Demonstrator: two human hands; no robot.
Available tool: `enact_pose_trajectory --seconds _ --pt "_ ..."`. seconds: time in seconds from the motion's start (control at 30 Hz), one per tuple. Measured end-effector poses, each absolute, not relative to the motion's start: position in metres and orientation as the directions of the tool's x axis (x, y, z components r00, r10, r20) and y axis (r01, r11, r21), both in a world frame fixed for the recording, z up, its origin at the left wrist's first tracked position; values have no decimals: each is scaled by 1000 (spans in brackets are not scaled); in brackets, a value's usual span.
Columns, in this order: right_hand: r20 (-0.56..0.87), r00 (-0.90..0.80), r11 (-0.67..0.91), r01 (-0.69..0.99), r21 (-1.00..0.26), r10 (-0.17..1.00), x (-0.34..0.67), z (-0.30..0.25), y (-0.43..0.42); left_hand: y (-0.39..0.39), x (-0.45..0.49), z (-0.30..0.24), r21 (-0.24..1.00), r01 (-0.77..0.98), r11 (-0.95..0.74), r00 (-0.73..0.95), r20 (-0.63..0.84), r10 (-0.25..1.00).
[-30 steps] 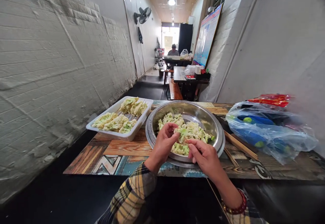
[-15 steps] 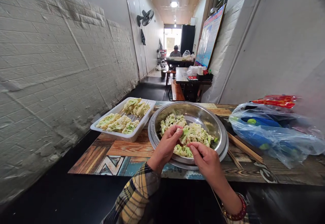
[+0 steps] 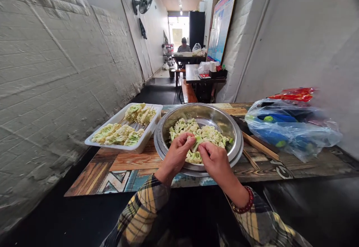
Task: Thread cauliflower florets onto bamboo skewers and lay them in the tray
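Note:
My left hand (image 3: 176, 153) is closed in a pinch on a pale green and white cauliflower floret (image 3: 198, 140) over the steel basin (image 3: 159, 142). Close beside it, my right hand (image 3: 217, 161) has its thumb and fingertips pressed together at the floret's stem side. A thin bamboo skewer (image 3: 228, 201) appears below the right wrist, in line with the right fingertips; the hand covers its upper part. Cut cauliflower (image 3: 183, 126) fills much of the basin. On the left, a white plastic tray (image 3: 91, 142) holds skewered cauliflower (image 3: 116, 135).
Loose bamboo skewers (image 3: 262, 146) lie right of the basin on the patterned wooden tabletop (image 3: 134, 163). Beyond them sits a clear plastic bag (image 3: 294, 127) with blue and green contents. A brick-patterned wall (image 3: 56, 75) runs along the left. Another person (image 3: 184, 46) sits at a far table.
The whole view has shifted, so the scene sits further left and higher. My right hand has come nearer my left, and the floret now lies between both sets of fingertips.

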State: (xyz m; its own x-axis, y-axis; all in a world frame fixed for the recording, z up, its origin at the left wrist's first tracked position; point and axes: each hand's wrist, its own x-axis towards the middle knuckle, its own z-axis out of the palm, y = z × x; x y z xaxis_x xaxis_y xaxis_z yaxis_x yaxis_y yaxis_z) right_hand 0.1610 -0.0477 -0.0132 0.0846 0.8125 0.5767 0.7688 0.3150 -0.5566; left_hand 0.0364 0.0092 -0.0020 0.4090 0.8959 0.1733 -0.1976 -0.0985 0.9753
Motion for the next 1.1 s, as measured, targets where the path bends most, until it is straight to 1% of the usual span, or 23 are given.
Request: enact_pose_trajectory --seconds 0.13,0.23,0.33,0.5,0.67,0.73,0.87,0.93,1.0,1.07,1.1 --pt "520 76 325 701 -635 851 164 -10 -49 10 37 -4 979 -155 -133 339 180 924" --pt "474 32 335 665 -667 880 168 -10 -56 12 37 -7 975 -168 -145 291 190 938" --pt "474 28 334 673 -660 880 170 -13 -59 13 37 -9 974 -183 -137 282 186 941" --pt "531 78 320 722 -614 844 167 -18 -56 12 38 -7 971 -212 -109 279 167 946" --pt "562 103 303 755 -581 821 167 -16 -53 8 43 -2 976 -174 -127 394 187 900" --pt "558 97 311 746 -589 824 170 -15 -52 6 45 -2 974 -176 -142 396 202 896" --pt "537 98 323 705 -631 838 186 -13 -48 8 46 -3 969 -203 -142 370 210 905" --pt "526 137 305 682 -664 839 198 -13 -45 11 46 -3 957 -270 -107 332 197 923" --pt "502 195 285 629 -723 843 210 -14 -41 14 45 -3 942 -331 -65 276 162 948" --pt "463 235 272 557 -785 854 218 -16 -39 17 46 -2 954 -294 -65 243 140 960" --pt "448 244 271 526 -806 860 220 -17 -39 19 47 -1 970 -225 -94 244 149 958"
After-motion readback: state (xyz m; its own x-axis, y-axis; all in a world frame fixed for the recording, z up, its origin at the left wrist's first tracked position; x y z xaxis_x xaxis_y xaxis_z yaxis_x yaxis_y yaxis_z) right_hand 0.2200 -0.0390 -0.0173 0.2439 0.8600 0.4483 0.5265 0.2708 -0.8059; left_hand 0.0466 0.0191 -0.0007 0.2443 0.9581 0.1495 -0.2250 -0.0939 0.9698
